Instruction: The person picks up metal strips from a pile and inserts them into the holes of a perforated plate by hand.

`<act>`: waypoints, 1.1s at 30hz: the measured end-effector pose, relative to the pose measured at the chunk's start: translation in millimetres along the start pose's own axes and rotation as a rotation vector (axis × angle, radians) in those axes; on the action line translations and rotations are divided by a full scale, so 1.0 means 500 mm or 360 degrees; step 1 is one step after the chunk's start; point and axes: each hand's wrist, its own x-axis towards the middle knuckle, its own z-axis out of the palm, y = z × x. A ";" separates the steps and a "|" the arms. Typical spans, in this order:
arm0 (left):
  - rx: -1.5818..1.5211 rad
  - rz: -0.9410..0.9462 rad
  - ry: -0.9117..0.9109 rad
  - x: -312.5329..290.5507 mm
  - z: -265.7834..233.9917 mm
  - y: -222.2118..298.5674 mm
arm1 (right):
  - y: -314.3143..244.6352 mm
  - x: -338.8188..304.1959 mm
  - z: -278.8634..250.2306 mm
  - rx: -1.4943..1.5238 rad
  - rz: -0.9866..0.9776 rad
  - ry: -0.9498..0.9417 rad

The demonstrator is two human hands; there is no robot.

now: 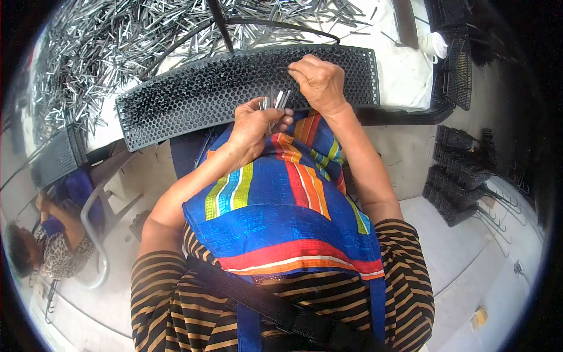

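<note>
A long black perforated rack lies across in front of me, its edges bent by the lens. Dark upright pieces crowd the holes along its far side, while the near rows show bare holes. My left hand, at the rack's near edge, is closed around several thin silvery metal strips that stick up between thumb and fingers. Over the rack's right half, my right hand is pinched, its fingertips turned down and left. What the pinch holds, if anything, is hidden.
Heaped loose metal strips cover the white table beyond the rack. A dark bar and curved rod rise behind it. A white cup stands far right. Stacked black racks sit at right. Another person works at left.
</note>
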 end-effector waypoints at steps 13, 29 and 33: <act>-0.0049 0.0045 -0.0093 -0.009 0.023 0.003 | -0.038 -0.078 0.005 0.1781 0.1259 -0.0308; 0.0066 0.0135 -0.0086 -0.002 0.029 -0.013 | -0.034 -0.087 0.010 0.2035 0.1534 0.0125; 0.0111 0.0143 0.0011 -0.003 0.026 -0.013 | -0.017 -0.081 -0.004 0.1857 0.1417 0.0207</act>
